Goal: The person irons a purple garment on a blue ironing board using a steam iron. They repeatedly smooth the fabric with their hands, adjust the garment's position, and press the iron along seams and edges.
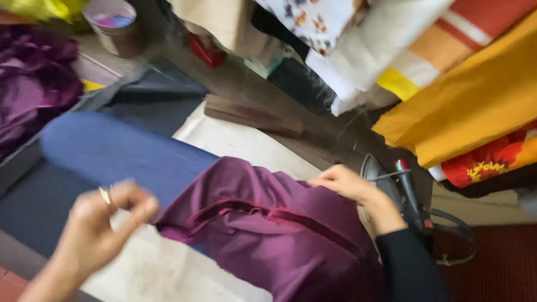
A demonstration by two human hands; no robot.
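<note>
A maroon garment (268, 229) with a long seam lies draped over a blue padded ironing board (112, 148). My right hand (341, 182), in a black sleeve, pinches the cloth's far edge. My left hand (106, 221), with a ring on one finger, hovers blurred just left of the garment's near end, fingers curled together; nothing shows in it. A dark clothes iron (400, 193) stands right behind my right hand.
Stacked folded fabrics, yellow (475, 100), white and floral, rise at the upper right. More purple cloth (31, 84) is heaped at the left, with a round tin (114, 25) behind it. A wooden bar (251, 116) lies on the white sheet (240, 140) beyond the board.
</note>
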